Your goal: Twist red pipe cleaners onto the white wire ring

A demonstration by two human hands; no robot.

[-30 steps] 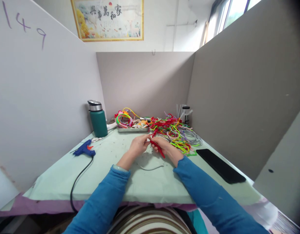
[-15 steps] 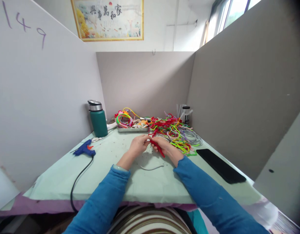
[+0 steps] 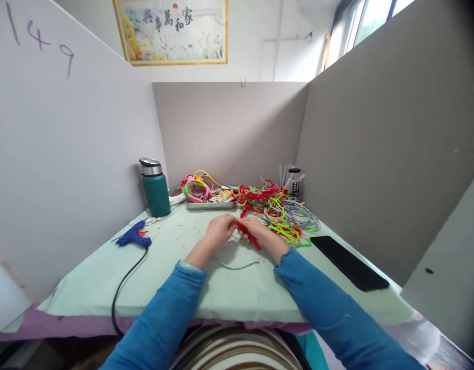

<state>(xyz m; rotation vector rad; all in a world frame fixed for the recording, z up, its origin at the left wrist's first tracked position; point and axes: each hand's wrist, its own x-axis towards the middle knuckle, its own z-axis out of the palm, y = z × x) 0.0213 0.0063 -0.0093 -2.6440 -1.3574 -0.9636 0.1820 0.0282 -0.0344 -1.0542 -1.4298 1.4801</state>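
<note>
Both of my hands meet over the middle of the pale green table cover (image 3: 106,277). My left hand (image 3: 218,230) pinches one end of a red pipe cleaner (image 3: 249,237), and my right hand (image 3: 260,231) grips the same red pipe cleaner, whose free end sticks out toward me below the fingers. Just behind my right hand lies a tangled heap of coloured pipe cleaners (image 3: 277,208). A thin white wire (image 3: 239,266) rests on the cover close to my wrists.
A blue glue gun (image 3: 133,236) with a black cord lies at the left. A green flask (image 3: 155,187) stands at the back left beside a metal tray (image 3: 210,203) of craft bits. A black phone (image 3: 348,262) lies at the right. Partition walls close three sides.
</note>
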